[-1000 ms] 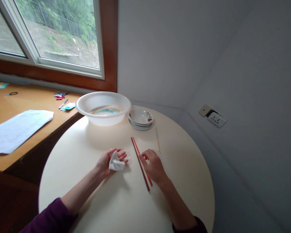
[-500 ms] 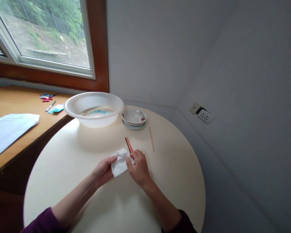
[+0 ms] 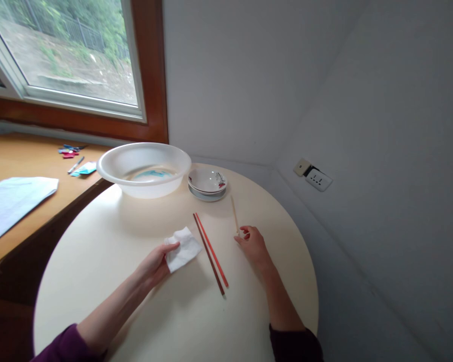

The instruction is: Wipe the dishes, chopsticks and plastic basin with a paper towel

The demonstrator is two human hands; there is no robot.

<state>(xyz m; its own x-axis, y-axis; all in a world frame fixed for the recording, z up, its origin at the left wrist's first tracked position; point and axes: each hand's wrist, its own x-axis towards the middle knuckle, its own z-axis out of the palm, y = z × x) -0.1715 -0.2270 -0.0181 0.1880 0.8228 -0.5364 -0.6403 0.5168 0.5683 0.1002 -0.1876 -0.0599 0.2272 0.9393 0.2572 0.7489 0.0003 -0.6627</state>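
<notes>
My left hand (image 3: 157, 261) holds a folded white tissue (image 3: 183, 250) between thumb and fingers above the table. Just right of the tissue, a dark brown chopstick (image 3: 208, 254) and a red chopstick (image 3: 212, 250) lie almost parallel on the tabletop. Further right, my right hand (image 3: 252, 245) is at the near end of thin pale wooden chopsticks (image 3: 234, 213). Its thumb and curled fingers sit on either side of that end with a small gap showing; the chopsticks still lie on the table.
A large whitish plastic basin (image 3: 143, 186) and stacked patterned bowls (image 3: 207, 182) stand at the back of the round table (image 3: 189, 322). To the left is a wooden desk (image 3: 18, 156) with a pale cloth-like sheet (image 3: 15, 206). Walls border the table behind and right.
My right hand has let go of the tissue and the brown and red chopsticks and moved right to the pale chopsticks. The tissue stays in my left hand.
</notes>
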